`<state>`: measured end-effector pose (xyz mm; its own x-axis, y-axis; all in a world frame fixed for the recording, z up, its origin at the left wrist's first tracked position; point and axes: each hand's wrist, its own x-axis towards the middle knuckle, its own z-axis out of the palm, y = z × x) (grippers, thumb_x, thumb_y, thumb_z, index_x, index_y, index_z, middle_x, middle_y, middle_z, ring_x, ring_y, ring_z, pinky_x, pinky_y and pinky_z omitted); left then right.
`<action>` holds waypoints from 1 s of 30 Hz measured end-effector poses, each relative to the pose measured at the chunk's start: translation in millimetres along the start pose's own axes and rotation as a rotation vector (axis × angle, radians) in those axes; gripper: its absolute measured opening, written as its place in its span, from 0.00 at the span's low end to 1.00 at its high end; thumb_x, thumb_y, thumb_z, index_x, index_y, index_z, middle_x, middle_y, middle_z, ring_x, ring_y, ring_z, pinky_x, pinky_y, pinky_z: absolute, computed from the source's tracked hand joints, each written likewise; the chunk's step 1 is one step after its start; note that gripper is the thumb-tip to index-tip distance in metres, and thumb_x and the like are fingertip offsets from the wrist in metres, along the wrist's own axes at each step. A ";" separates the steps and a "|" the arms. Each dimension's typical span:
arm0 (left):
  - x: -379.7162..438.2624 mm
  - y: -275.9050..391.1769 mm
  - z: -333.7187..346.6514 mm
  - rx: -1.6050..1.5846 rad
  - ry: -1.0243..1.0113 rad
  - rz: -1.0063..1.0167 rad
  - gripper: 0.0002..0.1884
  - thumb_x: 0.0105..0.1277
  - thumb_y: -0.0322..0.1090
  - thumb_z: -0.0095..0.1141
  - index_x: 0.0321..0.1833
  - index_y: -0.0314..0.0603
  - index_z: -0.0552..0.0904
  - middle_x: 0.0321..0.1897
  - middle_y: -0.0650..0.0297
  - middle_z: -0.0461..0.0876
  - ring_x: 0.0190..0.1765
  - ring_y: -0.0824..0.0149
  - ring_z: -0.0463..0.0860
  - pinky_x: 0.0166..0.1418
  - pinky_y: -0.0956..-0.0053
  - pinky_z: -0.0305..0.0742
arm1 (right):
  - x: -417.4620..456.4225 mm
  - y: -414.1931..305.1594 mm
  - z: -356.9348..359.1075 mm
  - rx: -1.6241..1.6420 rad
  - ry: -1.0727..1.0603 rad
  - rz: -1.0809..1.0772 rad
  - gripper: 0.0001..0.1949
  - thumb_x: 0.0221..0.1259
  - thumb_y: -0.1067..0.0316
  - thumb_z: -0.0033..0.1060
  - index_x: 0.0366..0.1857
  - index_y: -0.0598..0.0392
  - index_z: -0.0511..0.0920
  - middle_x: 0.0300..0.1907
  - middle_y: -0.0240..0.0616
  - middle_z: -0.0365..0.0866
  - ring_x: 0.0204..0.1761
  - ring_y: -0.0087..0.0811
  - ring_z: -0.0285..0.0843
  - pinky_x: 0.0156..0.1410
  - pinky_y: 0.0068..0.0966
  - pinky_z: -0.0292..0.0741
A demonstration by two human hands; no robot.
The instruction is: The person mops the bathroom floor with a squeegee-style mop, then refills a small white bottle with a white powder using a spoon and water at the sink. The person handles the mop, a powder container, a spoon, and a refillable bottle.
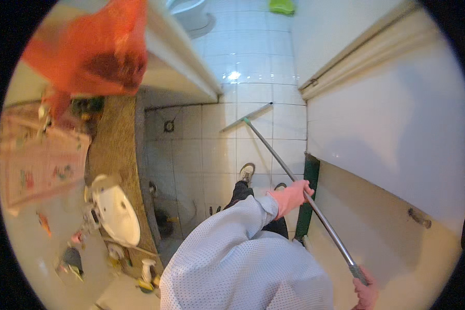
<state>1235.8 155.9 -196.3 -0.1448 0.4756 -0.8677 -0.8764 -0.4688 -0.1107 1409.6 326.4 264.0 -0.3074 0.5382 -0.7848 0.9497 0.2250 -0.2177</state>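
Note:
A floor squeegee with a long metal pole (273,153) slants from the tiled floor up toward the lower right. Its straight blade (260,110) rests on the white tiles, joined to the pole by a small green connector (247,121). My left hand (292,197), in a pink rubber glove, grips the pole around its middle. At the upper end, my right hand (366,288), also gloved in pink, is closed around the grey handle grip (357,274). Shiny, wet-looking floor tiles (252,69) lie beyond the blade.
To the left, a brown countertop (118,143) holds a white washbasin (118,215). An orange-red plastic bag (97,50) hangs at upper left. White wall panels (372,116) stand on the right. A floor drain (169,125) lies left of the blade, and a green object (282,6) lies farther off.

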 end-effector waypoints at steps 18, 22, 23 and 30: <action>-103.0 121.9 -262.0 -0.819 0.287 0.681 0.16 0.67 0.31 0.65 0.25 0.48 0.70 0.16 0.69 0.68 0.18 0.69 0.70 0.35 0.67 0.87 | 145.3 -106.9 362.0 -0.779 -0.503 -1.118 0.26 0.74 0.50 0.55 0.74 0.39 0.69 0.45 0.53 0.88 0.47 0.57 0.86 0.50 0.51 0.80; -103.5 160.2 -307.3 -0.640 0.425 0.804 0.15 0.68 0.31 0.63 0.26 0.48 0.69 0.17 0.66 0.67 0.19 0.68 0.70 0.36 0.65 0.86 | 138.0 -138.4 406.5 -0.829 -0.564 -1.042 0.26 0.75 0.50 0.53 0.73 0.41 0.69 0.40 0.58 0.87 0.46 0.59 0.85 0.50 0.51 0.80; -97.5 159.1 -313.6 -0.586 0.427 0.815 0.15 0.68 0.31 0.62 0.26 0.47 0.70 0.17 0.66 0.67 0.19 0.67 0.70 0.36 0.64 0.85 | 137.4 -141.9 410.3 -0.824 -0.585 -1.014 0.25 0.75 0.50 0.52 0.73 0.42 0.69 0.39 0.59 0.86 0.45 0.59 0.85 0.50 0.51 0.80; -34.8 93.4 -272.5 -0.334 0.466 0.615 0.14 0.63 0.37 0.50 0.20 0.41 0.75 0.17 0.55 0.76 0.22 0.55 0.77 0.32 0.56 0.74 | 136.2 -123.3 314.6 -0.881 -0.543 -0.840 0.29 0.75 0.48 0.55 0.77 0.41 0.70 0.44 0.60 0.86 0.42 0.54 0.86 0.51 0.40 0.80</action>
<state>1284.2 -107.3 -308.5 -0.2831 -0.2585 -0.9236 -0.5105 -0.7746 0.3733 1269.4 116.5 1.5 -0.5185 -0.3650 -0.7733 0.0662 0.8845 -0.4619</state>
